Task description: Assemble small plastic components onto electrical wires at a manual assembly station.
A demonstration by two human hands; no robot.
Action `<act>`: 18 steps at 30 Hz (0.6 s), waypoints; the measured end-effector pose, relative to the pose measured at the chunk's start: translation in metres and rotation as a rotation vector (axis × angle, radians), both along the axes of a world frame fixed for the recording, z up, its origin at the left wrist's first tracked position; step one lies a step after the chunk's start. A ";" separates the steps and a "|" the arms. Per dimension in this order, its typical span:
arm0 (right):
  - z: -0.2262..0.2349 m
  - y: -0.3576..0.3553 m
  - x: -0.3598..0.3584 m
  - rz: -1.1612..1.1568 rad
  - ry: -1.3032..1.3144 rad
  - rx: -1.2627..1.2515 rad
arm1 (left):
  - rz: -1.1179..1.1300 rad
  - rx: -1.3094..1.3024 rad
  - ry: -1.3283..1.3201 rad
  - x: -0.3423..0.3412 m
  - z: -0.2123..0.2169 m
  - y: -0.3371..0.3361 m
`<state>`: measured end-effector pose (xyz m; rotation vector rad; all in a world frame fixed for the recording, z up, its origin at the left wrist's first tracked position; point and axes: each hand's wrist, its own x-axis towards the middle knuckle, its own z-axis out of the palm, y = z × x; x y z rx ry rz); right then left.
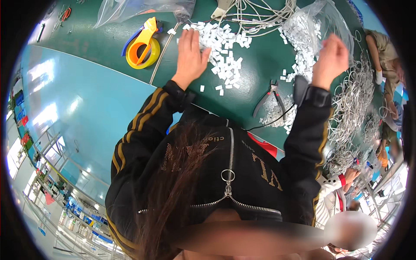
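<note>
My left hand (pixel 190 57) lies open, fingers stretched, at the left edge of a spread pile of small white rectangular pieces (pixel 225 60). My right hand (pixel 331 60) is raised on the right with its fingers curled closed. It is somewhat blurred, and what is in it, if anything, cannot be made out. Behind that hand a clear plastic bag (pixel 340 19) lies with more white pieces (pixel 301 54) spilling from its mouth. Between my forearms rest pliers (pixel 273 93) with dark handles, beside a heap of tiny pale bits (pixel 273 113).
A yellow-and-blue tape dispenser (pixel 143 47) stands left of my left hand. White cables (pixel 264 15) lie at the far side, and a large tangle of them (pixel 355 97) on the right. Orange-handled scissors (pixel 66 15) are far left. Other people (pixel 385 56) are along the right.
</note>
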<state>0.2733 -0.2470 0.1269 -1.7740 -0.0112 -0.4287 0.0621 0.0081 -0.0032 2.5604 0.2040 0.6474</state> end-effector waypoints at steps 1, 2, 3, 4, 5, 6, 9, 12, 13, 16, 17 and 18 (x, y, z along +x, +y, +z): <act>-0.006 0.012 -0.023 0.048 0.091 0.095 | -0.001 -0.003 0.027 -0.008 0.001 -0.006; -0.010 0.027 -0.053 0.146 0.162 0.104 | 0.005 0.002 0.024 -0.015 0.004 -0.011; -0.018 0.043 -0.077 0.230 0.216 0.108 | -0.032 -0.080 -0.009 -0.011 0.005 -0.016; -0.045 0.058 -0.093 0.316 0.153 0.068 | -0.071 -0.157 -0.038 -0.010 0.007 -0.021; -0.051 0.071 -0.112 0.373 0.234 -0.115 | -0.112 -0.235 -0.066 -0.011 0.009 -0.025; -0.068 0.083 -0.127 0.441 0.171 -0.232 | -0.125 -0.228 -0.082 -0.015 0.013 -0.026; -0.092 0.104 -0.144 0.532 -0.159 -0.715 | -0.065 -0.278 0.021 -0.021 0.016 -0.015; -0.105 0.117 -0.164 0.580 -0.162 -0.798 | -0.032 -0.228 0.076 -0.028 0.005 0.002; -0.102 0.121 -0.171 0.612 -0.147 -0.876 | -0.028 -0.257 0.084 -0.029 0.002 0.005; -0.098 0.123 -0.184 0.561 -0.167 -0.878 | -0.060 -0.305 0.067 -0.030 0.000 0.000; -0.100 0.122 -0.182 0.534 -0.173 -0.880 | -0.064 -0.319 0.066 -0.033 0.001 -0.002; -0.103 0.123 -0.184 0.530 -0.173 -0.892 | -0.061 -0.336 0.075 -0.035 0.004 -0.003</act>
